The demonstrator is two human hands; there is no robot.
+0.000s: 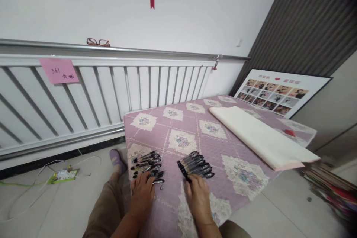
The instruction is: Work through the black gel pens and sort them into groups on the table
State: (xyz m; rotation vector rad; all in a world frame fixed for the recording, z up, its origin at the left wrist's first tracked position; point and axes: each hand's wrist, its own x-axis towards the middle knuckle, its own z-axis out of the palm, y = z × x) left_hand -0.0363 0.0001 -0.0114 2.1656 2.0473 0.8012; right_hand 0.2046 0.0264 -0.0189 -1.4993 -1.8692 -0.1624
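Note:
Two groups of black pens lie on a pink quilted cloth (195, 126) with flower squares. My left hand (142, 193) rests at the near end of the left group of pens (147, 163), fingers curled on a pen (157, 181) with a silver clip. My right hand (198, 197) lies at the near end of the right group of pens (196, 165), fingers bent down on the closest pen there. Both forearms come in from the bottom edge.
A folded cream sheet (262, 137) lies across the cloth's right side. A framed photo collage (276, 91) leans at the back right. A white radiator (111, 93) with a pink note (58, 70) and glasses (97, 42) runs along the wall. Cables and a green card (63, 175) lie on the floor.

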